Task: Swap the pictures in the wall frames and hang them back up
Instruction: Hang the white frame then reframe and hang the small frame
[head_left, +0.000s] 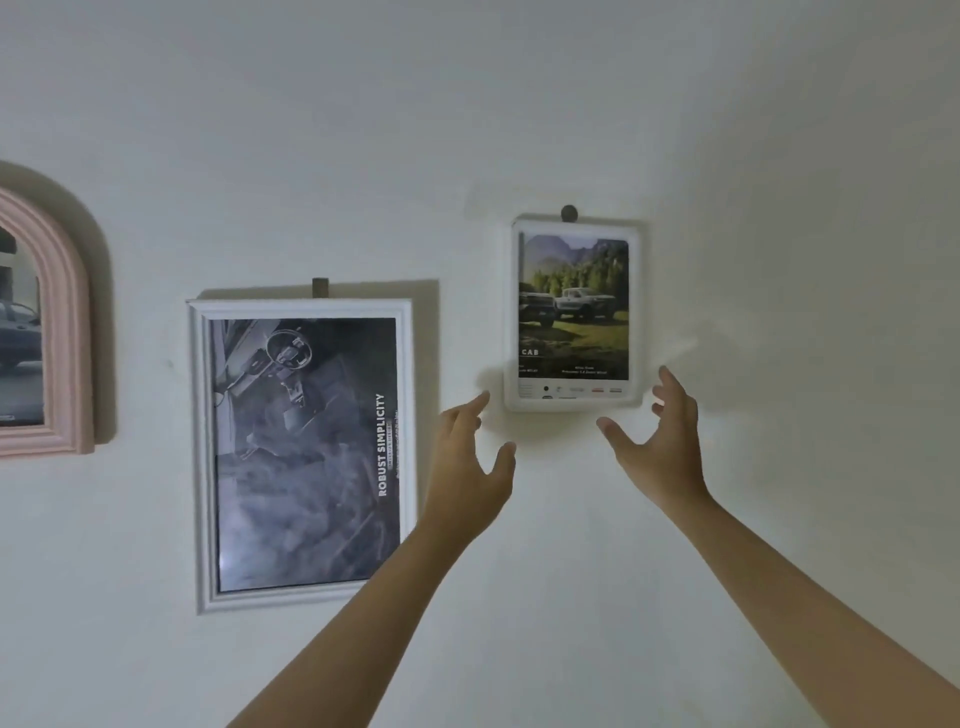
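Our fingers were spread wide and held nothing; our left hand (467, 467) and right hand (662, 447) reached up just under the small white rounded plastic frame (571, 402). It and the big white wooden frame (200, 457) both hung on the wall, so whether the pictures were swapped we could not tell

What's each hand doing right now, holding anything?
Left hand: open, fingers spread, holds nothing, just below-left of the small white frame.
Right hand: open, holds nothing, at its lower right corner.
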